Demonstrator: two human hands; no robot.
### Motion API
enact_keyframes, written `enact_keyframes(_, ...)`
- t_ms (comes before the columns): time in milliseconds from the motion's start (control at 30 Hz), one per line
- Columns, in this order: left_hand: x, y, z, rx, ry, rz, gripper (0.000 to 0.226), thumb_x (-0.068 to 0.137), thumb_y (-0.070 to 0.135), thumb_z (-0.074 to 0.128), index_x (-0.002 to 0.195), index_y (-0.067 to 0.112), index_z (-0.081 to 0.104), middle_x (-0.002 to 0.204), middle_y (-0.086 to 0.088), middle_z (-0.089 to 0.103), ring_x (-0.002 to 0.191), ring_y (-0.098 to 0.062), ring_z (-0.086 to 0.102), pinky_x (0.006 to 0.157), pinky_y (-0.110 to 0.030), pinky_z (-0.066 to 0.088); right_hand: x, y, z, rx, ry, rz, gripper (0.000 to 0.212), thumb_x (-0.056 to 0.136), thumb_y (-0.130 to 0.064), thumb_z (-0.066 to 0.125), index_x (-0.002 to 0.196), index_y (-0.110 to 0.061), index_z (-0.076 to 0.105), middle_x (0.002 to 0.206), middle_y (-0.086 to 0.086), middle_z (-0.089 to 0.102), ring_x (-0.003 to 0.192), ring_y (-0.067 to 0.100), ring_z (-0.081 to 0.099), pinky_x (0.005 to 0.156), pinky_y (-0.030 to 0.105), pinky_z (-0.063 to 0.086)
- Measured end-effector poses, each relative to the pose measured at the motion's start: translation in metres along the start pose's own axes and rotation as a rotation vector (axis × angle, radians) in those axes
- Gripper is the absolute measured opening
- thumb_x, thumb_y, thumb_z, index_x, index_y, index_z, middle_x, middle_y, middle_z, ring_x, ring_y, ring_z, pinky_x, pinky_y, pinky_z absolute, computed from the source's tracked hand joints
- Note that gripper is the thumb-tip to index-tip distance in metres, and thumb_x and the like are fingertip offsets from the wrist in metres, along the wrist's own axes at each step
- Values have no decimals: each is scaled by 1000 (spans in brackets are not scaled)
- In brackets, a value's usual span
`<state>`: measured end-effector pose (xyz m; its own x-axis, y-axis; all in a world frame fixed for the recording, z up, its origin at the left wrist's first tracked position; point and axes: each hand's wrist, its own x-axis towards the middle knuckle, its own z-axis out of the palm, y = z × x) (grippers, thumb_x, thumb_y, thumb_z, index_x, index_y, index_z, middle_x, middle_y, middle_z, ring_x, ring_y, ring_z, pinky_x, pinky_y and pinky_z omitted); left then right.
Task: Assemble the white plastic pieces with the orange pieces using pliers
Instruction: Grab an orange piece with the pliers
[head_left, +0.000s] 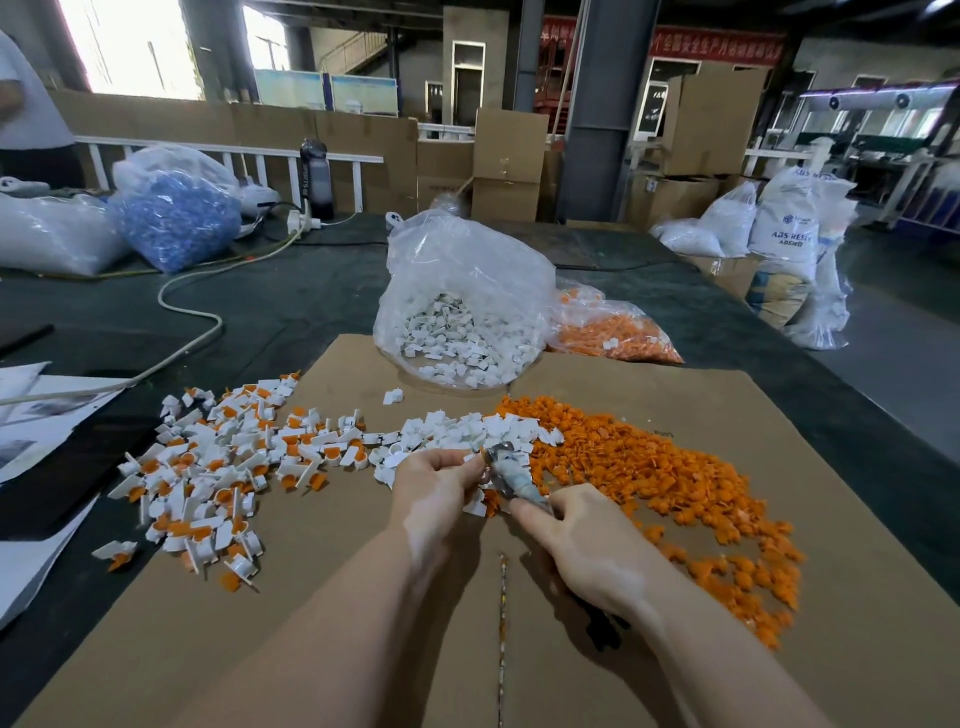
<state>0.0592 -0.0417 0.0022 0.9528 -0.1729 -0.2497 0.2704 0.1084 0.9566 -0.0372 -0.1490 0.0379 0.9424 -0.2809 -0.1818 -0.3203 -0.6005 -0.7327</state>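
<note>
Daylight is blowing out the windows (130, 47) top left. Grey steel column (605, 109) is standing centre-right, stacked cardboard boxes (506, 166) beside it. White railing (234, 156) is running behind the dark-covered table (291, 291). Red banner (717, 47) is hanging overhead.

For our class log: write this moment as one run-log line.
left hand: holds white piece | right hand: grips pliers | assembled pile: left

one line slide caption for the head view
Right hand grips pliers at the left hand's fingertips, between white and orange piles.

White sack (785, 228): "ABS RESIN"
Red banner (717, 48): Chinese characters, too blurred to read
Black bottle (315, 176): vertical lettering, illegible
</note>
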Motion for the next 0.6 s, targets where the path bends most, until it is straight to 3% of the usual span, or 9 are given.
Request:
enact_keyframes(100,-4,0,2,-12,-7,12,3,86,1,62,84,0,63,54,-2,63,40,-3,55,39,-13,41,-1,4,0,-11,36,-19,42,91,-50,51,66,-16,50,53,-2,43,50,14,41,52,30,32)
enact_keyframes(200,-7,-1,0,-114,-7,-15,3,85,0,62,88,-1,62,57,-6,66,46,-11,61,47,-20,49,-1,11,-1,-56,141,-28,46,85,-60,51,63,-20,46,56,-7,41,55,12,42,54,28,30)
enact_keyframes(267,-7,-6,-5,-17,7,26,5,84,7,66,87,4,63,68,-11,67,56,-16,62,59,-26,50,2,19,-2,-193,262,-7,42,84,-66,46,79,-25,52,69,-12,44,70,11,48,57,27,34)
enact_keyframes(400,-9,-17,-12,323,-21,219,5,86,12,64,88,16,66,75,-7,66,66,-12,56,59,-13,40,10,38,-8,-560,500,5,46,86,-65,42,102,-24,53,92,-9,51,91,12,51,66,23,40)
enact_keyframes(500,-9,-23,-13,447,-61,306,17,89,13,60,103,16,69,87,1,68,80,0,57,64,3,36,17,54,-9,-749,545,27,51,87,-64,38,113,-22,52,114,-4,54,110,14,49,83,24,41)
enact_keyframes(600,-7,-24,-15,511,-83,343,21,91,17,57,108,20,68,94,9,63,83,10,51,67,8,31,23,67,-11,-857,542,52,57,87,-67,33,118,-23,51,118,-4,51,112,14,46,88,24,40)
